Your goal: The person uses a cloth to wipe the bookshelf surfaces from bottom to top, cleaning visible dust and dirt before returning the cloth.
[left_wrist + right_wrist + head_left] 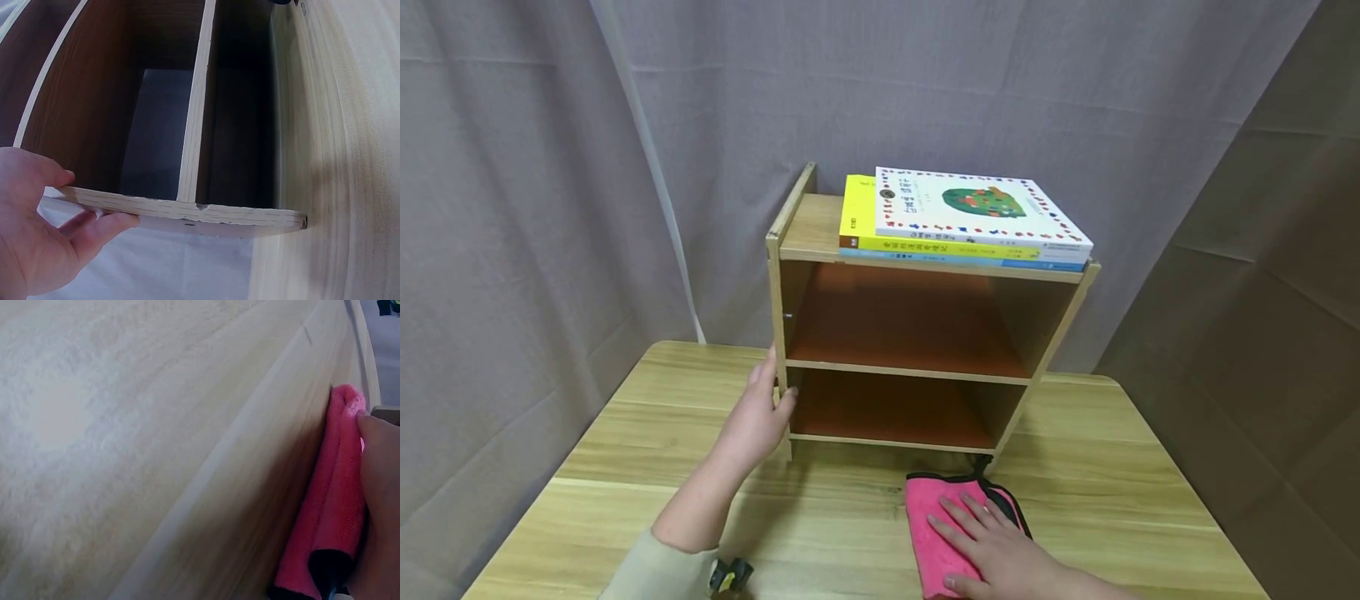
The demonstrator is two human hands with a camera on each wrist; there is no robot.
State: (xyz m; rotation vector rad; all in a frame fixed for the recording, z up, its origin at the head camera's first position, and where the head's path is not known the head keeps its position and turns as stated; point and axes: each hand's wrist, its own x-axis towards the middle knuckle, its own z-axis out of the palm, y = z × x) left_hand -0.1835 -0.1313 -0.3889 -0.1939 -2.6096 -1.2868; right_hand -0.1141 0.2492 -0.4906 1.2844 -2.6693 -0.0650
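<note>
A small wooden shelf (910,372) with two open compartments stands on the table. My left hand (756,425) grips its left side panel low down; in the left wrist view the thumb and fingers lie on either side of the panel's worn front edge (156,206). By the shelf's front right foot lies a folded pink cleaning cloth (928,533) with black edging. Spread flat on top of it is my right hand (1000,550), fingers straight. The right wrist view shows the cloth (331,500) in thick folds against the tabletop, beneath that hand.
Several books (970,212) are stacked on the shelf's top board, a white picture book uppermost. Grey curtains (925,92) hang behind and beside the wooden table (1112,483). A small black and yellow object (730,575) shows near my left sleeve.
</note>
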